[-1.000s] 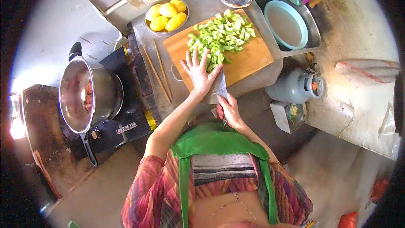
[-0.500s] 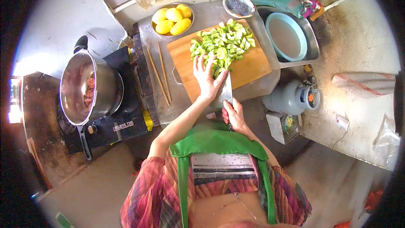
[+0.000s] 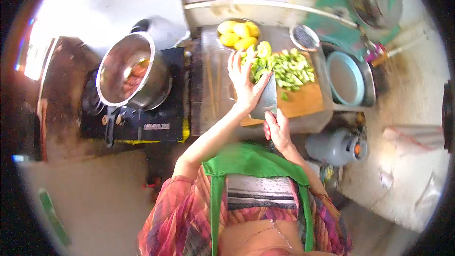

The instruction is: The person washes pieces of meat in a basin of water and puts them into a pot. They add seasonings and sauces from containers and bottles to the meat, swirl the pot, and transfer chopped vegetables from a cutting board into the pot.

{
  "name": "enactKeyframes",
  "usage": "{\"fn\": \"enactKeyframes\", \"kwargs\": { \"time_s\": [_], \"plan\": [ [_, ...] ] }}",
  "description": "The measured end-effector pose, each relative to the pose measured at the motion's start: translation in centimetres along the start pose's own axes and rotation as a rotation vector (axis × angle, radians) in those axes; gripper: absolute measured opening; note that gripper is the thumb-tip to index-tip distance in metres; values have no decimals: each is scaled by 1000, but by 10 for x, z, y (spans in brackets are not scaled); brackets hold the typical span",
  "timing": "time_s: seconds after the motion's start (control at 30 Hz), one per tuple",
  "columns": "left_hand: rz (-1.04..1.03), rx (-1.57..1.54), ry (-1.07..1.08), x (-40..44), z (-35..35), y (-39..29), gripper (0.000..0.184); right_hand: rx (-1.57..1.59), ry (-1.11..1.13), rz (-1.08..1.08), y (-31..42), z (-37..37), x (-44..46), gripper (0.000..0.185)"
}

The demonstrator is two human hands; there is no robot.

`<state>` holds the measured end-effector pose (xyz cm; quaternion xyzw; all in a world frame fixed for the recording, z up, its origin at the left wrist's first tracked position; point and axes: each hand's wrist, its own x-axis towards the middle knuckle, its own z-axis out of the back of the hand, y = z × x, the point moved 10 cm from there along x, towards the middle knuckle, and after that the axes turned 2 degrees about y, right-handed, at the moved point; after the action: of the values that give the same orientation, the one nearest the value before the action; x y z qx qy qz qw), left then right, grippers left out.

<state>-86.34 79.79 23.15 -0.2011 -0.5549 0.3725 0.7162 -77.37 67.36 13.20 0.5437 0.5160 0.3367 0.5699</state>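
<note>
My right hand (image 3: 278, 132) is closed around the handle of a broad cleaver (image 3: 267, 100). The blade points away from me over the wooden cutting board (image 3: 308, 100). My left hand (image 3: 246, 85) cups a heap of chopped green vegetable (image 3: 259, 61), fingers curved over its left side and thumb by the blade's edge. These pieces are gathered between the hand and the blade, at the board's left. More chopped green pieces (image 3: 294, 68) lie on the board to the right. What lies under the left palm is hidden.
A steel bowl of peeled yellow potatoes (image 3: 241, 31) stands behind the board. Left, an open pot (image 3: 151, 83) with meat sits on a black stove (image 3: 163, 125). Chopsticks (image 3: 218, 83) lie between. Rightward are a small bowl (image 3: 304, 37), a blue basin (image 3: 346, 78) in a sink and a gas cylinder (image 3: 332, 148).
My view has turned left, toward the stove. The left hand and cleaver have shifted to the board's left side, taking part of the green heap away from the rest.
</note>
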Motion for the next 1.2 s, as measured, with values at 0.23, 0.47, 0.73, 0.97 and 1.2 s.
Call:
{"fn": "enactKeyframes", "kwargs": {
  "time_s": [0.23,0.47,0.73,0.97,1.2],
  "plan": [
    [-27,274,-317,73,158,12,56,-33,389,6,79,-143,43,12],
    [289,572,-307,98,285,114,63,-44,722,-41,96,-288,72,13],
    [600,1086,-10,101,333,220,48,42,637,-88,94,-232,90,16],
    [191,-98,185,79,138,47,26,198,97,40,47,-14,58,8],
    [247,-6,590,-16,-55,104,42,335,-359,-136,-46,166,-38,7]
  ]
}}
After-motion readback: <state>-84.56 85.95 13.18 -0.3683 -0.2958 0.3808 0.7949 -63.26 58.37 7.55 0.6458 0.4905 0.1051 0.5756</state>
